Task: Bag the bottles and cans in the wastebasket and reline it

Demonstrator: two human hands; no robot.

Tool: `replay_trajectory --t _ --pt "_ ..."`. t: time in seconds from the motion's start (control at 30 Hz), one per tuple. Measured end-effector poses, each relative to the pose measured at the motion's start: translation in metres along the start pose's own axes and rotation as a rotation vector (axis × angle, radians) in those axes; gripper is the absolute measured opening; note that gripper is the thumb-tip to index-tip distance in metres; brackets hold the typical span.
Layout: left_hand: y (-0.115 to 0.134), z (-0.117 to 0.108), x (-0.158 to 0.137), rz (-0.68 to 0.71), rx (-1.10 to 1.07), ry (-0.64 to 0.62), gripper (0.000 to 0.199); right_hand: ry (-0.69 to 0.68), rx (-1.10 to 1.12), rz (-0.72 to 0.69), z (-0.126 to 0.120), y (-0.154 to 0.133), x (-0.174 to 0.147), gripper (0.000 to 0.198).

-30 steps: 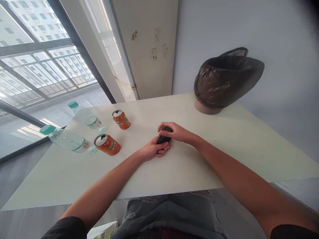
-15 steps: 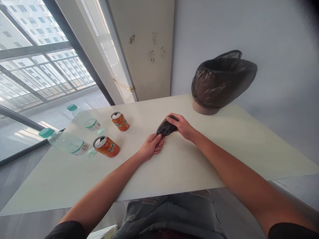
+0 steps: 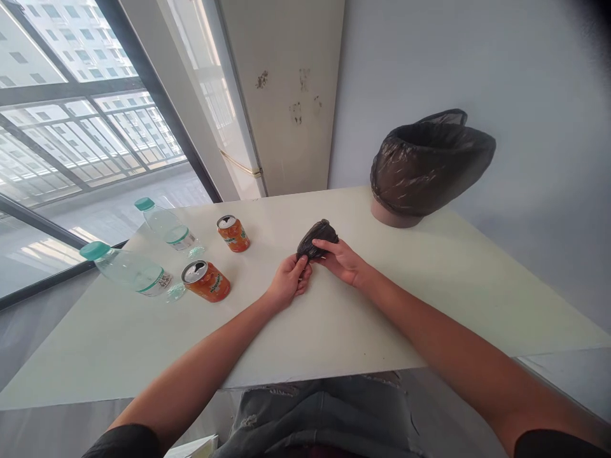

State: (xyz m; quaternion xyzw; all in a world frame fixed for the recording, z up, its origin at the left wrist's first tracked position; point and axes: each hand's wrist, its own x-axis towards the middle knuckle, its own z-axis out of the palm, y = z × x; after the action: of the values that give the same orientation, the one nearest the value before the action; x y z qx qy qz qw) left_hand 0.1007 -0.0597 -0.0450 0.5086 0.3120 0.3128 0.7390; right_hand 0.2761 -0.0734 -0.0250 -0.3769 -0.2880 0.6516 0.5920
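Observation:
A bunched black plastic bag [image 3: 315,236] is held between my two hands over the middle of the table. My left hand [image 3: 290,278] pinches its near left end, fingers curled. On the right side, my right hand [image 3: 342,259] grips it with the thumb lying across the top and the other fingers underneath. To the left of my hands stand two orange soda cans, the nearer can [image 3: 207,281] and the farther can [image 3: 233,234], both with opened tops.
Two clear bottles with green caps, a nearer bottle [image 3: 126,270] and a farther bottle [image 3: 167,226], stand at the table's left. A bin lined with a black bag [image 3: 429,168] stands at the back right by the wall. The white table's [image 3: 329,337] front edge is close to my body.
My right hand has shifted lower on the bag, its thumb now across the middle. The bag's far end now sticks up above that hand. The view has tilted slightly.

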Motion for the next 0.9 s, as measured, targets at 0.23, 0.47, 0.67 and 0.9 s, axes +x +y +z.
replay_trajectory --t 0.23,0.47,0.67,0.9 --pt "-0.003 -0.005 0.005 0.083 0.163 0.137 0.045 -0.005 -0.046 0.039 -0.005 -0.010 -0.001 0.034" --pt "-0.004 -0.008 0.006 0.132 0.205 0.099 0.044 0.108 -0.152 0.038 -0.012 -0.008 0.009 0.035" --pt "-0.006 -0.012 0.011 0.059 0.190 0.060 0.040 0.251 -1.216 -0.388 -0.019 -0.058 -0.021 0.009" --pt "-0.009 -0.014 0.014 0.117 0.464 -0.009 0.040 0.281 -2.228 -0.606 -0.135 -0.110 -0.116 0.030"
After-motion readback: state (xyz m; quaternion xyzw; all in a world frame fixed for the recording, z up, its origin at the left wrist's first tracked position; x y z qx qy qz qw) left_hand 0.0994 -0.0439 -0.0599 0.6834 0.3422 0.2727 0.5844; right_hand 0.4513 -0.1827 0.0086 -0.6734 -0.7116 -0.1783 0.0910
